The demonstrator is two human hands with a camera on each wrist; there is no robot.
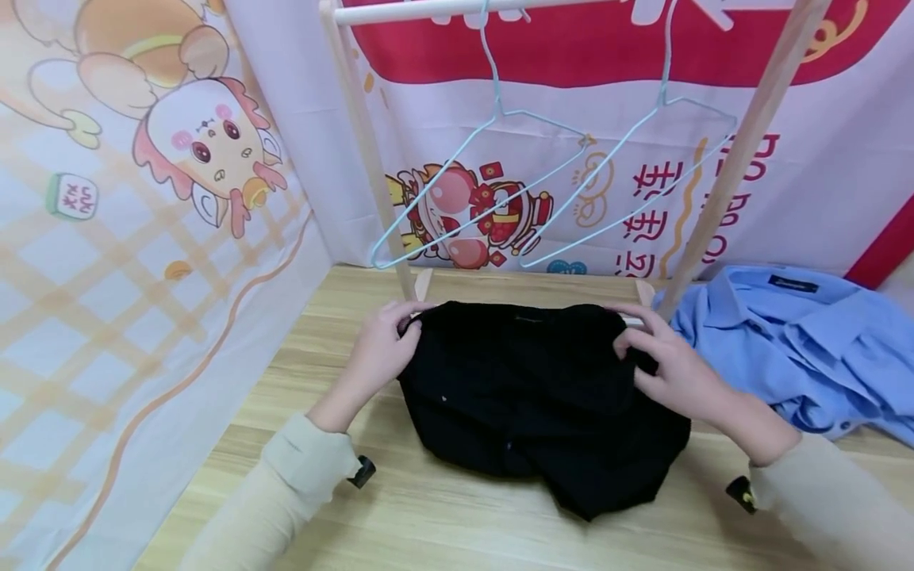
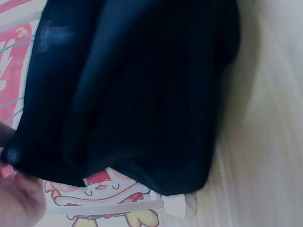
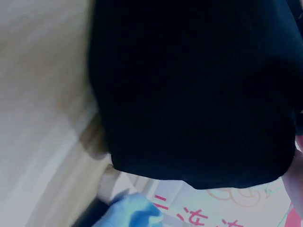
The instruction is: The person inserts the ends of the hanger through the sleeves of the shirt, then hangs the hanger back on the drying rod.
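A black cloth garment [image 1: 514, 381] hangs in folds between both hands, raised at its upper edge, with a small label inside the top. My left hand [image 1: 385, 345] pinches its upper left corner between thumb and fingers. At the upper right corner, my right hand [image 1: 671, 365] grips the cloth with bent fingers. Dark fabric fills most of the left wrist view, where part of the left hand [image 2: 21, 198] shows at the edge. Only a sliver of the right hand [image 3: 293, 182] appears in the right wrist view, beside the garment [image 3: 194, 94].
Behind the garment stands a wooden clothes rack [image 1: 743, 159] with two light-blue wire hangers [image 1: 457, 155] on its bar. A blue collared shirt [image 1: 793, 341] lies on the wooden tabletop [image 1: 286, 404] at the right. Printed cloth [image 1: 143, 262] covers the left side and back.
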